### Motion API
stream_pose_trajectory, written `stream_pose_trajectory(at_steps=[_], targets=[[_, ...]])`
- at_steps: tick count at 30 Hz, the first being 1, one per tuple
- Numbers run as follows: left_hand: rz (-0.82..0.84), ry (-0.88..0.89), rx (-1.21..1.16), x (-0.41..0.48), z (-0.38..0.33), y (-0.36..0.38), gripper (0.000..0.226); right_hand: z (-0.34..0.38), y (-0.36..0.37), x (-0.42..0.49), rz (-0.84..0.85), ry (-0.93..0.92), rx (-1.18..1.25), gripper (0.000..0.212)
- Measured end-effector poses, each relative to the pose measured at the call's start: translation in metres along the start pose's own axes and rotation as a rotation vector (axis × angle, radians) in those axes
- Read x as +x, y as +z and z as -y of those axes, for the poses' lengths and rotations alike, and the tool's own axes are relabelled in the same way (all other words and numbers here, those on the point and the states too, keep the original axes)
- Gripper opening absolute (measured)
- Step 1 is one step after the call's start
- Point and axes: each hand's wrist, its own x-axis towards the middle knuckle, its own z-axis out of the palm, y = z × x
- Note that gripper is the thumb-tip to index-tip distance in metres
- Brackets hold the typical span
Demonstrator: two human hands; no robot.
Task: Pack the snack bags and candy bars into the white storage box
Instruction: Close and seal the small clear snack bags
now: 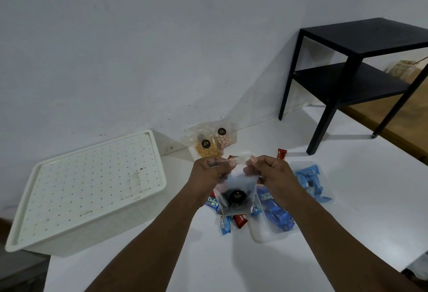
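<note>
hands: left hand (208, 172) and right hand (272, 172) each pinch the top edge of a clear bag (236, 196) of dark snack, held above the bars (278, 214) | box (97, 229): left on the worktop (359, 194), lid (92, 175) on | progress: nothing visibly packed; two more bags (209, 146) by the wall, bars loose and in trays | stage: early, it seems

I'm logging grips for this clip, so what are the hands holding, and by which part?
One clear snack bag with dark contents. The left hand and the right hand each pinch its top edge, one at either corner.
</note>
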Motion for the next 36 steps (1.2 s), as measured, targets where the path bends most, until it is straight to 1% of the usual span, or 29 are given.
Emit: stream_pose_trajectory(at_steps=[2, 5, 6, 7, 9, 10, 12, 13, 14, 15, 17, 18, 20, 22, 25, 27, 30, 33, 36], targets=[[0.056, -0.036, -0.032, -0.002, 0.0, 0.002, 0.018, -0.001, 0.001, 0.001, -0.02, 0.007, 0.055, 0.021], [0.082, -0.101, -0.213, -0.006, 0.001, 0.003, 0.018, 0.001, -0.002, 0.005, -0.088, 0.035, 0.184, 0.021], [0.074, -0.098, -0.227, -0.006, 0.002, 0.001, 0.019, -0.001, -0.005, 0.006, -0.101, 0.041, 0.2, 0.021], [0.057, -0.082, -0.192, -0.006, 0.002, -0.001, 0.022, -0.002, -0.007, 0.007, -0.098, 0.042, 0.197, 0.022], [0.008, -0.016, -0.057, -0.005, 0.005, -0.004, 0.032, -0.005, -0.007, 0.008, -0.092, 0.033, 0.156, 0.022], [-0.023, 0.018, -0.009, -0.004, 0.006, -0.004, 0.031, -0.007, -0.004, 0.008, -0.116, 0.033, 0.129, 0.022], [-0.071, 0.058, 0.039, -0.004, 0.008, -0.002, 0.022, -0.007, 0.003, 0.01, -0.194, 0.024, 0.04, 0.021], [-0.073, 0.064, 0.063, -0.004, 0.008, -0.003, 0.02, -0.005, 0.006, 0.01, -0.234, 0.012, -0.047, 0.02], [-0.055, 0.054, 0.083, -0.004, 0.009, -0.004, 0.023, -0.004, 0.006, 0.011, -0.257, -0.013, -0.14, 0.019], [-0.013, 0.024, 0.08, -0.005, 0.01, -0.005, 0.032, -0.002, 0.006, 0.012, -0.262, -0.043, -0.207, 0.019], [0.107, -0.088, 0.013, -0.008, 0.01, -0.009, 0.048, 0.001, 0.002, 0.015, -0.232, -0.073, -0.246, 0.02], [0.155, -0.149, -0.028, -0.01, 0.008, -0.01, 0.05, 0.003, 0.002, 0.016, -0.205, -0.076, -0.245, 0.02], [0.194, -0.216, -0.047, -0.011, 0.005, -0.012, 0.046, 0.007, 0.003, 0.017, -0.123, -0.066, -0.233, 0.02], [0.218, -0.229, -0.033, -0.01, 0.001, -0.012, 0.043, 0.011, 0.006, 0.017, -0.055, -0.054, -0.205, 0.02], [0.255, -0.23, -0.027, -0.01, 0.0, -0.009, 0.032, 0.012, 0.01, 0.015, -0.017, -0.014, -0.105, 0.023], [0.262, -0.217, -0.015, -0.01, 0.0, -0.008, 0.024, 0.01, 0.011, 0.016, -0.006, -0.024, -0.089, 0.02], [0.263, -0.233, 0.008, -0.008, 0.004, -0.004, 0.02, 0.004, 0.011, 0.019, 0.012, -0.037, -0.031, 0.01], [0.229, -0.263, -0.027, -0.006, 0.005, -0.002, 0.021, 0.001, 0.009, 0.022, 0.054, -0.016, 0.033, 0.02], [0.186, -0.263, -0.022, -0.003, 0.003, -0.001, 0.031, 0.001, 0.005, 0.026, 0.114, -0.001, 0.06, 0.028]])
